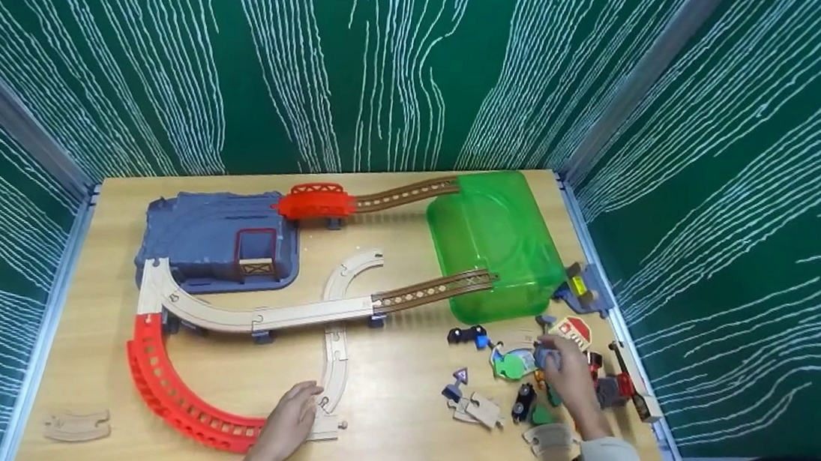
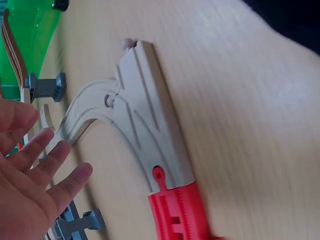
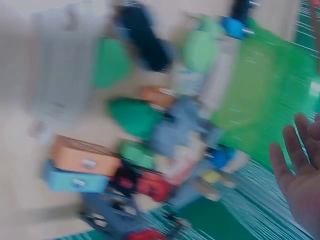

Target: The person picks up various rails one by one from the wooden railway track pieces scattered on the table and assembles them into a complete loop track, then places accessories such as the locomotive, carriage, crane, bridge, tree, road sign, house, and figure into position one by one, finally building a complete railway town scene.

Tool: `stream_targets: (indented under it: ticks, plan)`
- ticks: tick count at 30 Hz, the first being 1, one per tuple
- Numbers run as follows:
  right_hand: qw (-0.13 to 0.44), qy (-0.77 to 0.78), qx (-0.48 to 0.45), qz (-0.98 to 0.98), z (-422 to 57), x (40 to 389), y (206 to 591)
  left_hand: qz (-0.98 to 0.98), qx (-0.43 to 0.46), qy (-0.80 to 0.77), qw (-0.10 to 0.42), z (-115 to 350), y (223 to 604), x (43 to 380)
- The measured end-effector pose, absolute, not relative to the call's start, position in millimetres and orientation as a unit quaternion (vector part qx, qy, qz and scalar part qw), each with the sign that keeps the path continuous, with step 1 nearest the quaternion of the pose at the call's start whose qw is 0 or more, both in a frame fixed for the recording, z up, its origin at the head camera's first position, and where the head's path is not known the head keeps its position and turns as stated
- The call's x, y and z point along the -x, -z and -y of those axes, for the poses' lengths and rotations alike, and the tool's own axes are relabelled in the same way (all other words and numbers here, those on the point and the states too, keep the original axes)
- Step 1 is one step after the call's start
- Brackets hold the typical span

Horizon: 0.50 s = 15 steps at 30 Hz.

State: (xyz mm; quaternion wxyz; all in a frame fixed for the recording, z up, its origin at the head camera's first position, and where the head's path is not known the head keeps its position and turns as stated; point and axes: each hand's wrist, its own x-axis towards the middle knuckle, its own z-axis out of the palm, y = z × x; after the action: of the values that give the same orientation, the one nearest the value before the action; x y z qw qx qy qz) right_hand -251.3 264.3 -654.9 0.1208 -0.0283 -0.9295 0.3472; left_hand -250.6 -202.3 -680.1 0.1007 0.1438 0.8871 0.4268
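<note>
My left hand [image 1: 291, 418], its fingers loosely extended and holding nothing, is beside a wooden switch track [image 2: 145, 115]. That switch joins a red curved track [image 1: 194, 409] at one end. A wooden curved track [image 2: 85, 102] meets it on another side. Over a cluster of loose toy pieces at the right is my right hand [image 1: 568, 374]. In the blurred right wrist view its fingers [image 3: 295, 150] are spread with nothing in them. A grey-blue piece [image 1: 547, 355] lies right by its fingertips in the head view, close to a green tree piece [image 1: 509, 366].
A raised wooden track [image 1: 312, 314] runs from the grey base [image 1: 200, 221] to a brown ramp [image 1: 435, 291] on the green upturned bin [image 1: 508, 232]. A red bridge [image 1: 317, 203] stands behind. One loose wooden track [image 1: 79, 426] lies front left, and wooden pieces [image 1: 477, 410] lie right of centre.
</note>
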Motion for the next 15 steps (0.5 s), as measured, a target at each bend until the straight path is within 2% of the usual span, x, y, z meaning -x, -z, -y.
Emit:
stream_targets:
  ticks: [8,15]
  plan:
    - [0.063,-0.159,-0.003,0.985,-262,294,717,-0.891,-0.107,-0.426,0.118,207,680,246]
    - [0.042,-0.097,-0.053,0.993,-265,313,738,-0.890,-0.106,-0.432,0.097,204,683,246]
